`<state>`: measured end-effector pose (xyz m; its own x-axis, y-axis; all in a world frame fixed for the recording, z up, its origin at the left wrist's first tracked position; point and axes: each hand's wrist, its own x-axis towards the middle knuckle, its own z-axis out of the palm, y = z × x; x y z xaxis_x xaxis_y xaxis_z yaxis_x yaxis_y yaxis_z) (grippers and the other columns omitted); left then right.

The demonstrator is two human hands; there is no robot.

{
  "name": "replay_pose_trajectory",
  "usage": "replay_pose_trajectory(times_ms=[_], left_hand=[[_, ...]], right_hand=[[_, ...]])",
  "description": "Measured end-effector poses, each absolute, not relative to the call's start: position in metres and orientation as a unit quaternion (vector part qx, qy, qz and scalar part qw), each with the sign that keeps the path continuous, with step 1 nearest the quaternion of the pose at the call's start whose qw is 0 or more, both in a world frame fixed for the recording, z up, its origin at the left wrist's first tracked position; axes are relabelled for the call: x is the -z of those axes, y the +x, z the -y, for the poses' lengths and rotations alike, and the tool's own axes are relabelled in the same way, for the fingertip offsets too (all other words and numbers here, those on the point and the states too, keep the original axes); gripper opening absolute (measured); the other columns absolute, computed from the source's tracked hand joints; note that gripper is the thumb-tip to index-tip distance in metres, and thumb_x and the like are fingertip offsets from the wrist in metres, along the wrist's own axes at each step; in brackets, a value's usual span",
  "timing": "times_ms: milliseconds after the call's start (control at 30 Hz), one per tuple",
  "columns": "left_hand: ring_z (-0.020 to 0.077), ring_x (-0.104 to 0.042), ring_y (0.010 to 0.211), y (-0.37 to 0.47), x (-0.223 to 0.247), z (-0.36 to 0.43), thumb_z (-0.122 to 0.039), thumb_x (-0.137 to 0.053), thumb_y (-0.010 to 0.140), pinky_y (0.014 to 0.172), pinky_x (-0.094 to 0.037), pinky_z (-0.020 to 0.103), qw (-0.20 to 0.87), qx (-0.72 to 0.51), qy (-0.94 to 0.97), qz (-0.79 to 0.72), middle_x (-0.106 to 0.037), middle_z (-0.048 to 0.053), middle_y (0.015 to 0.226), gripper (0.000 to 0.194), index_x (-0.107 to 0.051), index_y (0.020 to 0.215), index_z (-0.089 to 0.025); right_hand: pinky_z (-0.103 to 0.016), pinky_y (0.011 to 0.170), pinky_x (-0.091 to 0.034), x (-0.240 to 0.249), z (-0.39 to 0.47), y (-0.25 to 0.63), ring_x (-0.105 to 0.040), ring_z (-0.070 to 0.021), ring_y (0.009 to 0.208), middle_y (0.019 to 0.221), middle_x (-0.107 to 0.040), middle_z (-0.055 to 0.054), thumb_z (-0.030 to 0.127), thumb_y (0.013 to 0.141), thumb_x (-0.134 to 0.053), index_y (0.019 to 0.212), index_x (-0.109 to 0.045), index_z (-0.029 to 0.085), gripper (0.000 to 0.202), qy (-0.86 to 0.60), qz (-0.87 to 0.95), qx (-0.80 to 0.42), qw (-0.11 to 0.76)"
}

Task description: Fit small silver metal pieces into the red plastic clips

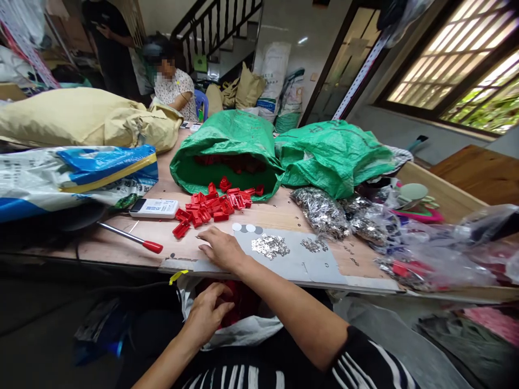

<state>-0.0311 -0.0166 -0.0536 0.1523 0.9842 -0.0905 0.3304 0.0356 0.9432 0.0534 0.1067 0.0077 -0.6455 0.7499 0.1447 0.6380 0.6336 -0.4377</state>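
My right hand (221, 248) is over the table's front edge, palm down, fingers apart and holding nothing that I can see. Just beyond its fingertips lies a loose pile of red plastic pieces (221, 208), spilling from the mouth of a green woven sack (227, 129). Below the table edge, my left hand (208, 312) hangs above a white bag (251, 333) at my lap. Its fingers are bent with a gap to the thumb, and no object shows in them. Red pieces (231, 302) show inside that bag. Right of my right hand, small shiny metal parts (270, 246) lie on a grey sheet (292, 265).
A lever with a red grip (152, 247) juts over the table at left, near a white device (154, 208). Clear bags of metal parts (320, 213) and another green sack (332, 154) lie to the right. Across the table sits a person (174, 89); another stands behind.
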Motion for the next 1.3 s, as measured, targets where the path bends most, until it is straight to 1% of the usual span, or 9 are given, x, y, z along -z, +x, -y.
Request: replay_pose_trajectory(times_ms=[167,367,533,700,867,967,1067,1200,1300], left_hand=[[0.0231,-0.062,0.085,-0.033,0.05,0.019,-0.022,-0.061,0.073,0.077,-0.045,0.032,0.476,-0.345,0.593,-0.551,-0.068,0.006,0.09,0.015,-0.069,0.087,-0.022],[0.0216,-0.062,0.079,-0.036,0.056,0.019,-0.026,-0.064,0.074,0.072,-0.046,0.03,0.505,-0.363,0.561,-0.547,-0.068,0.005,0.087,0.016,-0.069,0.088,-0.02],[0.0178,-0.064,0.076,-0.035,0.049,0.02,-0.038,-0.068,0.075,0.073,-0.05,0.029,0.647,-0.436,0.387,-0.492,-0.069,0.005,0.087,0.022,-0.067,0.085,-0.018],[0.0169,-0.069,0.082,-0.033,0.034,0.021,-0.04,-0.064,0.081,0.067,-0.054,0.026,0.797,-0.479,0.126,-0.347,-0.069,0.008,0.104,0.031,-0.06,0.105,-0.021],[0.0165,-0.069,0.072,-0.021,0.034,0.015,-0.048,-0.059,0.083,0.056,-0.054,0.023,0.848,-0.436,0.069,-0.294,-0.07,0.007,0.087,0.036,-0.06,0.1,-0.017],[0.0137,-0.066,0.063,-0.012,0.035,0.014,-0.039,-0.061,0.084,0.05,-0.051,0.02,0.853,-0.418,0.049,-0.309,-0.068,0.005,0.076,0.025,-0.061,0.092,-0.015],[0.012,-0.066,0.061,-0.008,0.033,0.017,-0.02,-0.065,0.081,0.05,-0.051,0.018,0.837,-0.416,0.041,-0.353,-0.068,0.004,0.078,0.016,-0.061,0.096,-0.016],[0.0135,-0.068,0.067,-0.009,0.025,0.019,-0.014,-0.069,0.077,0.057,-0.055,0.021,0.823,-0.393,0.096,-0.398,-0.069,0.007,0.092,0.035,-0.057,0.11,-0.019],[0.0175,-0.071,0.074,-0.007,0.017,0.02,-0.009,-0.074,0.07,0.063,-0.057,0.025,0.808,-0.383,0.128,-0.43,-0.069,0.009,0.099,0.051,-0.054,0.115,-0.02]], right_hand=[[-0.03,0.08,-0.049,-0.011,-0.136,-0.006,-0.056,-0.019,0.106,0.141,-0.042,-0.004,0.008,0.085,-0.046,0.132,-0.043,0.025,0.05,-0.334,0.931,-0.105,0.105],[-0.033,0.075,-0.049,-0.007,-0.138,-0.023,-0.058,-0.0217,0.097,0.111,-0.06,-0.009,0.014,0.091,-0.041,0.11,-0.058,0.019,0.026,-0.335,0.938,-0.076,0.043],[-0.029,0.077,-0.047,-0.01,-0.114,0.022,-0.06,-0.0191,0.094,0.108,-0.063,-0.006,0.016,0.089,-0.046,0.111,-0.058,0.021,0.026,-0.388,0.909,-0.113,0.106],[-0.023,0.084,-0.044,-0.017,-0.076,0.095,-0.06,-0.0138,0.096,0.106,-0.065,-0.002,0.009,0.083,-0.05,0.105,-0.063,0.021,0.028,-0.364,0.884,-0.232,0.182],[-0.023,0.086,-0.044,-0.01,-0.033,0.137,-0.059,-0.0147,0.099,0.107,-0.065,-0.004,0.01,0.083,-0.049,0.105,-0.062,0.019,0.027,-0.398,0.859,-0.246,0.206],[-0.024,0.087,-0.044,-0.007,-0.016,0.143,-0.06,-0.015,0.097,0.103,-0.066,-0.003,0.007,0.08,-0.05,0.106,-0.06,0.019,0.03,-0.386,0.858,-0.268,0.208],[-0.023,0.085,-0.045,-0.012,-0.007,0.146,-0.061,-0.0145,0.095,0.104,-0.066,-0.003,0.006,0.078,-0.051,0.11,-0.057,0.019,0.035,-0.376,0.844,-0.3,0.236],[-0.023,0.078,-0.047,-0.015,-0.012,0.17,-0.061,-0.0144,0.089,0.109,-0.064,-0.004,0.014,0.079,-0.058,0.112,-0.055,0.021,0.034,-0.414,0.799,-0.317,0.301],[-0.025,0.075,-0.046,-0.007,-0.029,0.212,-0.06,-0.0153,0.086,0.098,-0.066,-0.004,0.019,0.084,-0.056,0.1,-0.059,0.02,0.016,-0.541,0.722,-0.259,0.346]])
